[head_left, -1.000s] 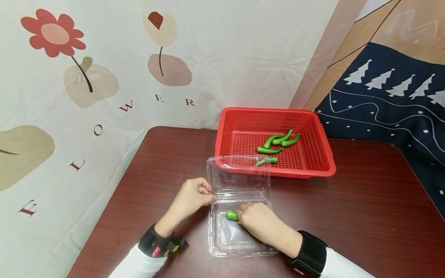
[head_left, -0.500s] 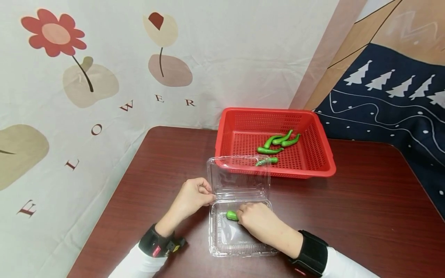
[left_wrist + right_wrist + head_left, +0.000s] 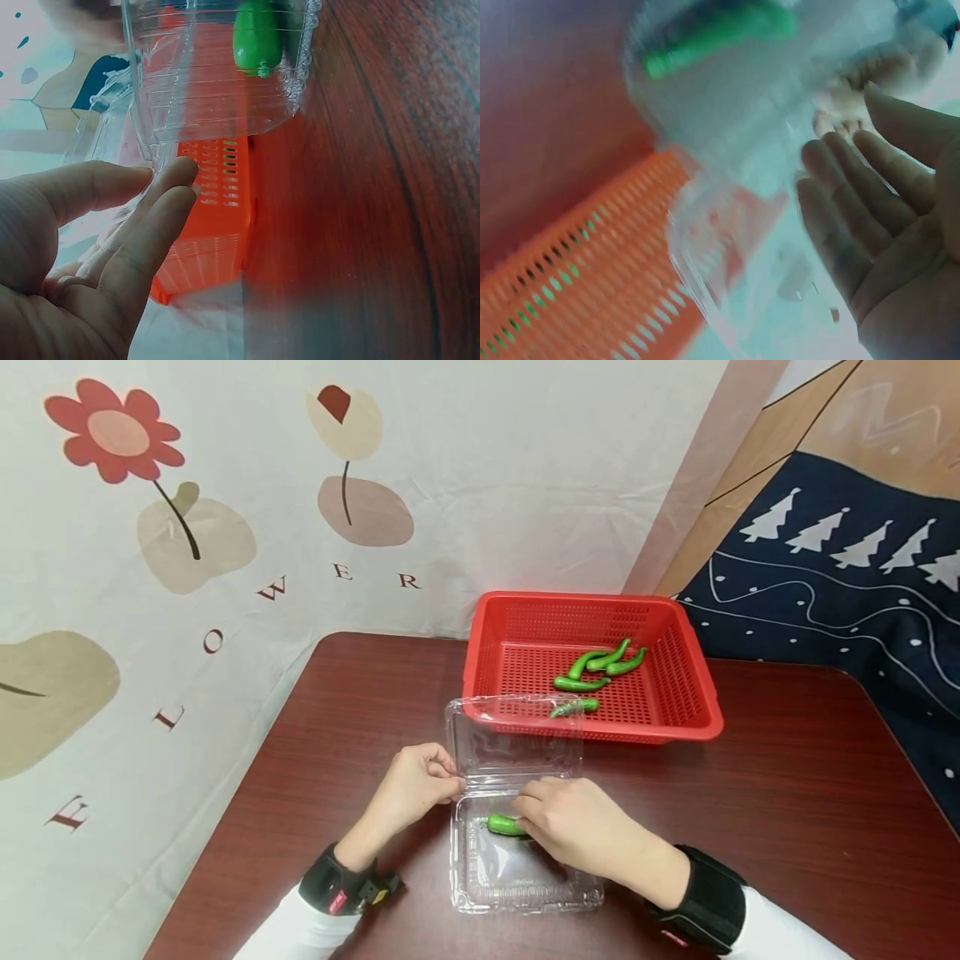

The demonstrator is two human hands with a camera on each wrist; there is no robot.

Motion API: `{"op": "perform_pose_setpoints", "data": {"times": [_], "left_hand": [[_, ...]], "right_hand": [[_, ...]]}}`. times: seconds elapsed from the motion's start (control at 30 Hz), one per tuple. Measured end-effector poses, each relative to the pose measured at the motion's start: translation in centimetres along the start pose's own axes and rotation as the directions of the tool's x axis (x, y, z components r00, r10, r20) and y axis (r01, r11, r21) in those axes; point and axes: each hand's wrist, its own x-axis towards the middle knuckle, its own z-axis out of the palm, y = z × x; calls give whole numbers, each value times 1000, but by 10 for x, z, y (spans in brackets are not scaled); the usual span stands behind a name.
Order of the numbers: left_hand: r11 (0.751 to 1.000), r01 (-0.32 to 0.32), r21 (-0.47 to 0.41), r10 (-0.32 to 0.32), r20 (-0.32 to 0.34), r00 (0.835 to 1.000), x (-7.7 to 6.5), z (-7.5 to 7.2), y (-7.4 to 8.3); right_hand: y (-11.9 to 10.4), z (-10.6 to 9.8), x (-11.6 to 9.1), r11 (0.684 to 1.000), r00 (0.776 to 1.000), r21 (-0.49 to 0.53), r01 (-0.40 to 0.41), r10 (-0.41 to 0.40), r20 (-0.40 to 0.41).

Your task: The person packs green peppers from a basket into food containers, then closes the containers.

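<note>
A clear plastic clamshell box (image 3: 501, 870) lies on the table with its lid (image 3: 510, 752) raised. My left hand (image 3: 412, 785) pinches the box's corner at the hinge between thumb and fingertips, as the left wrist view (image 3: 112, 225) shows. One green chili pepper (image 3: 506, 825) lies in the base, its blunt end to the left; in the head view my right hand (image 3: 573, 822) covers its other end. The right wrist view is blurred, but there my right fingers (image 3: 855, 195) are extended and apart from the pepper (image 3: 724, 37).
A red perforated basket (image 3: 682, 685) stands behind the box, with several green chili peppers (image 3: 592, 664) inside. The lid overlaps the basket's front rim in the head view. Dark reddish table (image 3: 787, 793) extends to both sides. A printed cloth (image 3: 510, 485) hangs behind it.
My right hand has let go of the pepper and moved up and to the right, uncovering more of it. The left hand and the box stay in place.
</note>
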Motion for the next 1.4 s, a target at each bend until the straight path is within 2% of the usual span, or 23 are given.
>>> {"op": "perform_pose_setpoints", "data": {"times": [0.1, 0.27, 0.6, 0.73, 0.83, 1.03, 1.4], "left_hand": [[1000, 3, 3, -3, 1, 1000, 0, 0, -1], [1000, 6, 0, -6, 1, 1000, 1, 1, -1], [1000, 8, -17, -8, 1, 1000, 3, 2, 1], [1000, 11, -8, -11, -5, 1000, 3, 2, 1], [1000, 19, -7, -19, -9, 1000, 2, 1, 1], [1000, 18, -9, -18, -10, 1000, 3, 2, -1], [1000, 17, 0, -17, -16, 1000, 3, 1, -3]], "right_hand": [[7, -15, 4, 998, 997, 48, 30, -26, -72], [20, -41, 13, 997, 987, 70, 7, 5, -160], [57, -88, 30, 987, 963, 110, -115, 138, -231], [77, -101, 36, 977, 949, 112, -180, 202, -241], [92, -106, 40, 976, 943, 75, -206, 218, -252], [127, -107, 42, 958, 935, 4, -288, 282, -216], [183, -105, 51, 889, 884, -5, -459, 456, -101]]}}
